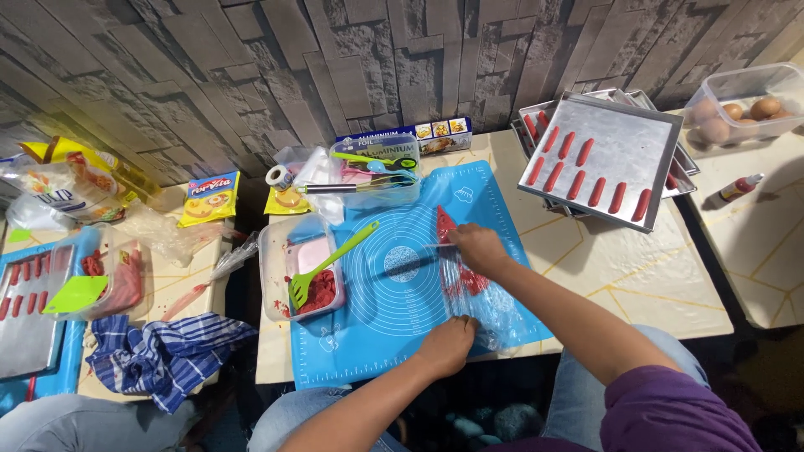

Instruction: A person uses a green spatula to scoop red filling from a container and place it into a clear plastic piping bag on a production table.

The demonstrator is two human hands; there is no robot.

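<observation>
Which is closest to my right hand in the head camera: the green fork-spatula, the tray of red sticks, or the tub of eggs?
From the right hand:
1. Green fork-spatula, to its left in the container.
2. Tray of red sticks, up right.
3. Tub of eggs, far right corner.

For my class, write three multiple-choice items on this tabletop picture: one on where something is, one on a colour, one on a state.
1. Where does the green spatula rest?
A. In the clear container with red dough
B. On the metal tray
C. On the striped cloth

2. What colour is the baking mat?
A. Yellow
B. Blue
C. White

3. How is the left hand?
A. Raised in the air
B. Gripping a bottle
C. Pressed down on the clear plastic sheet

Answers:
1 A, its head lies among the red dough in the container.
2 B, the mat under both hands is blue with white circles.
3 C, it lies flat on the sheet at the mat's near edge.
</observation>
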